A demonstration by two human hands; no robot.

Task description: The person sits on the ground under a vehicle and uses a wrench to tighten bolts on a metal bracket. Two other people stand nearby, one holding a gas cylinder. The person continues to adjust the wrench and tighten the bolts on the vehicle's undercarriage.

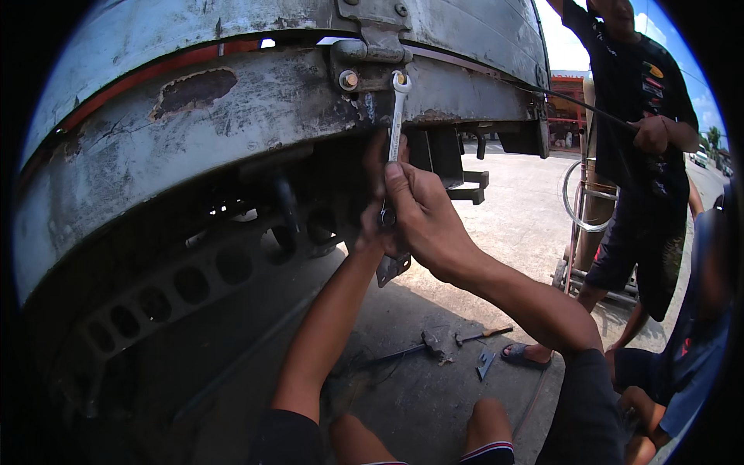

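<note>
My right hand (428,209) is closed around a silver combination wrench (397,124), thumb pressed along its shank. The wrench stands nearly upright, its upper open end at a bolt (401,78) under a worn metal hinge (381,45). Left of that bolt, a second bolt with a washer (349,80) sits on the same scuffed grey metal beam (271,108). My left hand (373,203) reaches up under the beam, behind the wrench. Shadow, blur and my right hand hide its fingers. A metal bracket-like piece (393,269) shows just below my hands.
On the ground lie a sledgehammer (432,342), a smaller hammer (484,335) and a flat metal piece (486,364). A standing person in black (643,101) holds a thin dark rod; another in blue (694,341) is low at right. A cylinder cart (595,201) stands behind.
</note>
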